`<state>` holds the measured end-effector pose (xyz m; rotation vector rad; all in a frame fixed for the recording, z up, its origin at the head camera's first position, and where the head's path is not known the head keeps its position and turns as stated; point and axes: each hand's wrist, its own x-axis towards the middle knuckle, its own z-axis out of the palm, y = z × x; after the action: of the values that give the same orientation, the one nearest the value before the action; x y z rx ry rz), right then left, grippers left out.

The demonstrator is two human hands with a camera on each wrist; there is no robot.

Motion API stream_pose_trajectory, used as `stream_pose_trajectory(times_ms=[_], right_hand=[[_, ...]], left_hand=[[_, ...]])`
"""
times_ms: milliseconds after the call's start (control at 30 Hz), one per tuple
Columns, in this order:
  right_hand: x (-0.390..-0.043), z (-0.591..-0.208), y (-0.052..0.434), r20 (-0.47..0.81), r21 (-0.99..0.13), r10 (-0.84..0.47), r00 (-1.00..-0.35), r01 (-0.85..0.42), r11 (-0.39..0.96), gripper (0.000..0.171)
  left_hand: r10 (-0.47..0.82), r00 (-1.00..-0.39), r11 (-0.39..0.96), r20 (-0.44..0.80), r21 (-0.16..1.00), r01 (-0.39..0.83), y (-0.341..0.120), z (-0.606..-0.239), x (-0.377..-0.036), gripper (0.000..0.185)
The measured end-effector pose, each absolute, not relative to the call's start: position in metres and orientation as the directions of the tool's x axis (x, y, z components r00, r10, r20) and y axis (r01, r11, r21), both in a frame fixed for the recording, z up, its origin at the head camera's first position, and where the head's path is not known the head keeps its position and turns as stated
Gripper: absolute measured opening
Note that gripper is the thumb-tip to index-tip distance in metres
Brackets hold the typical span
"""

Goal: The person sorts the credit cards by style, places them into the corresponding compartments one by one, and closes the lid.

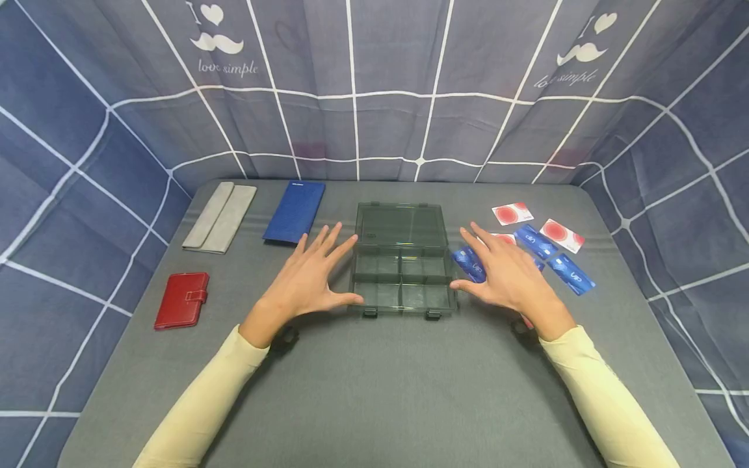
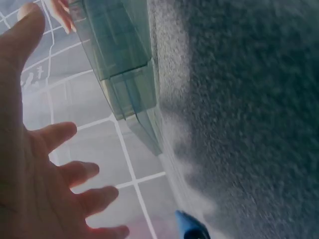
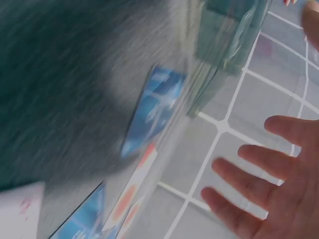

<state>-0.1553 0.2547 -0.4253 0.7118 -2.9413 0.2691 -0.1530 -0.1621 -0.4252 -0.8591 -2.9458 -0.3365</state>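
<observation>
Here, "love simple" curtain [image 1: 409,97] behind open-handed box [image 1: 402,270].

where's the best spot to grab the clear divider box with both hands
Probably by its two short side walls, one hand from each side. The clear divider box lies flat with its lid open backward, and the left hand and right hand already flank it, fingers spread.

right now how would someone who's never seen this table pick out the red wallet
Start at the grey table and go to its left edge. The red wallet lies nearest the person, alone, small with a snap tab; the grey and blue ones lie farther back.
</observation>
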Motion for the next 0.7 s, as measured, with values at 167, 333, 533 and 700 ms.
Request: stream_pose_trajectory(times_ms=[167, 333, 533, 700], right_hand=[[-0.154, -0.429, 0.269, 0.196, -0.185, -0.425, -0.884, -0.459, 0.869, 0.098], [-0.151, -0.438, 0.282, 0.229, -0.193, -0.416, -0.880, -0.460, 0.867, 0.086], [-0.149, -0.445, 0.293, 0.214, -0.186, -0.415, -0.884, -0.454, 0.871, 0.074], [-0.150, -0.449, 0.295, 0.190, -0.202, -0.413, -0.891, -0.447, 0.871, 0.073]], left_hand=[[0.534, -0.832, 0.796, 0.150, 0.244, 0.554, -0.170, -0.424, -0.152, 0.115], [0.542, -0.825, 0.763, 0.158, 0.319, 0.562, -0.173, -0.427, -0.153, 0.108], [0.569, -0.814, 0.730, 0.116, 0.385, 0.565, -0.173, -0.431, -0.153, 0.102], [0.591, -0.800, 0.710, 0.102, 0.405, 0.576, -0.172, -0.435, -0.152, 0.098]])
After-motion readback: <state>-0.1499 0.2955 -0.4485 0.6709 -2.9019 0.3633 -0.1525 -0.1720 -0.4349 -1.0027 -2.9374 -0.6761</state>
